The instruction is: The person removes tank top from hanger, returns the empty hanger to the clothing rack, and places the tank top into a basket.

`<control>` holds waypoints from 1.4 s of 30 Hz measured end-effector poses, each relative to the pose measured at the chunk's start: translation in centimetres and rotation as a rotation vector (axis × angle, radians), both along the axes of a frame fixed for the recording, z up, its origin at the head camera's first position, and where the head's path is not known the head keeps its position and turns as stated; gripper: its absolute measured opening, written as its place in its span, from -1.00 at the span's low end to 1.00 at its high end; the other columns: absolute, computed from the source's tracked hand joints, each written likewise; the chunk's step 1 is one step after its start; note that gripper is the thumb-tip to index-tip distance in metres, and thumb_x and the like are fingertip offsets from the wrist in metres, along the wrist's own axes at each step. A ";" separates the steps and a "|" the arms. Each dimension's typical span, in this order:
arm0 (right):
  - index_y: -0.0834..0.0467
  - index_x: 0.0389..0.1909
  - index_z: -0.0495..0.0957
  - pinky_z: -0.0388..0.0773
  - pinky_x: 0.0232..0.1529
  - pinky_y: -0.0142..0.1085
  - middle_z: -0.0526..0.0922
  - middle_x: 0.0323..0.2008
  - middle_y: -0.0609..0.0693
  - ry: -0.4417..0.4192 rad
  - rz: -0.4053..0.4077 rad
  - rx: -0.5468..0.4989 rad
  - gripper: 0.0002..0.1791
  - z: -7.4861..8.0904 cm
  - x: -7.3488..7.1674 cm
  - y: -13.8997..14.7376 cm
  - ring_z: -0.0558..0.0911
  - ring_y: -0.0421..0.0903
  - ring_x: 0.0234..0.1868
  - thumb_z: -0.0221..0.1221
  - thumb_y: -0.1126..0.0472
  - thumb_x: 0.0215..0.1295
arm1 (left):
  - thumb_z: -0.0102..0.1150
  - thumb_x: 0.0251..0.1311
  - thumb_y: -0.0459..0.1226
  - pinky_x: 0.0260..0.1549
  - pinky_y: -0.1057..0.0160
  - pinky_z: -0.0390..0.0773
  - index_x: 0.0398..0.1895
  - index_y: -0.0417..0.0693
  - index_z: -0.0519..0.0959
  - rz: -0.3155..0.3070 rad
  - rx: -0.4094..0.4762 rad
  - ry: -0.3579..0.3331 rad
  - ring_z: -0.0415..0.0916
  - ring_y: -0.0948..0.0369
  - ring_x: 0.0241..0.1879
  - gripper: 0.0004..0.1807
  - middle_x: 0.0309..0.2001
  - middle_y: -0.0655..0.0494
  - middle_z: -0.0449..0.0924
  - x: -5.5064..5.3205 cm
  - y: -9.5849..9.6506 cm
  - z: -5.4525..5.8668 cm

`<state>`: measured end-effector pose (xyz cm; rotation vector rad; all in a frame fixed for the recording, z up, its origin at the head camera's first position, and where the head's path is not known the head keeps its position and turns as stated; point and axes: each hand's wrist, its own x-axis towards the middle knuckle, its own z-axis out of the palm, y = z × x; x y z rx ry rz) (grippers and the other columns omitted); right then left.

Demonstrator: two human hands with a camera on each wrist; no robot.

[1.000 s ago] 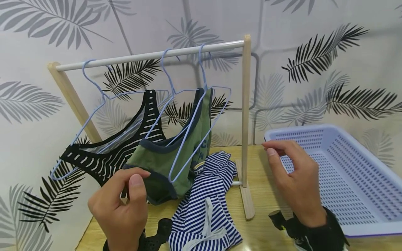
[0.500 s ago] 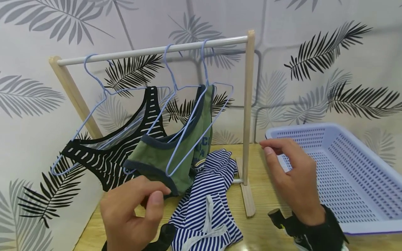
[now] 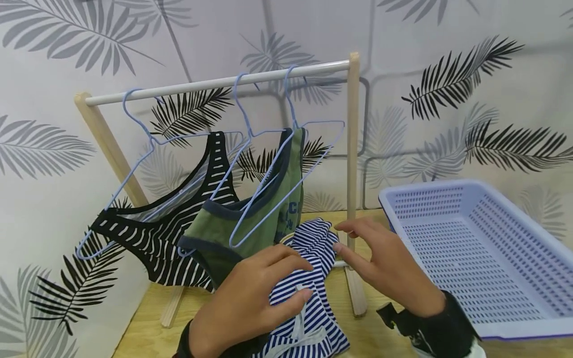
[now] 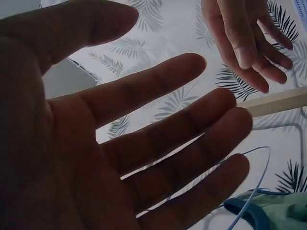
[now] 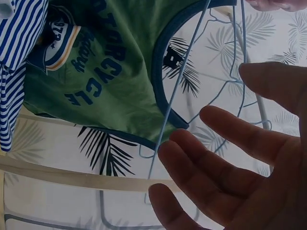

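Note:
Both hands are apart over the table, with nothing in their fingers. My left hand (image 3: 252, 293) is above a blue-and-white striped garment (image 3: 320, 263) with a white drawstring; its fingers look spread in the left wrist view. To the right, beside the rack's upright, is my right hand (image 3: 389, 266), fingers loosely bent. The striped garment lies on the table, partly hidden by the left hand. Behind it a green tank top (image 3: 215, 228) with dark trim hangs on a blue hanger (image 3: 246, 112). A bare-looking blue hanger (image 3: 290, 99) hangs in front of that top.
A black-and-white striped top (image 3: 179, 236) hangs further left on another blue hanger (image 3: 134, 117). The rack has a white rail (image 3: 188, 88) and wooden uprights (image 3: 353, 129). On the right stands a lilac perforated basket (image 3: 470, 258). A leaf-patterned backdrop rises behind.
My left hand has moved right over the striped garment, and its fingers have spread. My right hand has moved left, away from the basket. The bare-looking hanger has swung slightly.

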<state>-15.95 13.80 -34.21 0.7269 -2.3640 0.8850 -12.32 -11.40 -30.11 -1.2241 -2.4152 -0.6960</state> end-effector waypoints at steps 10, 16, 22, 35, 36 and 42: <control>0.09 0.15 0.46 0.51 -0.01 -0.06 0.53 0.08 0.01 -0.111 0.074 0.088 -0.52 -1.5 -1.3 -0.8 0.53 -0.02 0.06 0.25 0.00 0.28 | 0.23 0.19 0.07 0.06 0.13 0.47 0.25 0.08 0.44 0.069 -0.271 -0.305 0.43 0.25 0.10 -0.41 0.15 0.16 0.44 -3.3 1.7 -2.6; 0.11 0.32 0.30 0.41 0.16 0.01 0.39 0.26 0.11 -0.301 0.123 0.127 -0.27 -2.5 -1.9 -1.4 0.44 0.04 0.22 0.28 -0.10 0.21 | 0.39 0.03 0.06 0.18 -0.02 0.36 0.39 0.05 0.27 0.193 -0.320 -0.467 0.28 0.06 0.28 -0.14 0.32 0.00 0.30 -6.2 1.5 -5.7; 0.13 0.46 0.11 0.19 0.27 0.19 0.14 0.43 0.19 -0.410 0.213 0.181 0.04 -3.8 -2.9 -2.2 0.14 0.20 0.42 0.32 -0.27 0.07 | 0.51 -0.15 0.04 0.22 -0.13 0.27 0.51 -0.01 0.04 0.283 -0.355 -0.525 0.08 -0.11 0.39 0.17 0.45 -0.14 0.05 -7.7 0.5 -7.9; 0.26 0.46 0.07 0.21 0.21 0.27 0.08 0.45 0.22 -0.443 0.180 0.402 0.18 -7.1 -4.7 -6.1 0.15 0.20 0.42 0.42 -0.21 -0.06 | 0.55 -0.30 0.15 0.05 -0.04 0.46 0.40 -0.21 0.23 0.428 -0.558 -0.483 0.39 -0.06 0.18 0.18 0.31 -0.15 0.30 -9.3 1.5 -10.7; 0.27 0.46 0.08 0.21 0.19 0.29 0.10 0.45 0.23 -0.447 0.174 0.418 0.16 -7.3 -4.8 -6.3 0.17 0.20 0.41 0.43 -0.17 -0.06 | 0.56 -0.31 0.14 0.02 -0.03 0.48 0.39 -0.21 0.24 0.441 -0.565 -0.476 0.42 -0.06 0.15 0.18 0.29 -0.16 0.32 -9.4 1.7 -11.0; 0.30 0.39 0.19 0.37 0.12 0.16 0.36 0.29 0.22 -0.452 0.123 0.497 0.04 -8.2 -4.4 -7.2 0.38 0.19 0.26 0.47 0.00 -0.07 | 0.58 -0.26 -0.04 -0.19 0.02 0.56 0.21 -0.24 0.41 0.464 -0.547 -0.387 0.56 -0.03 -0.12 -0.08 0.01 -0.09 0.54 -9.7 2.6 -12.6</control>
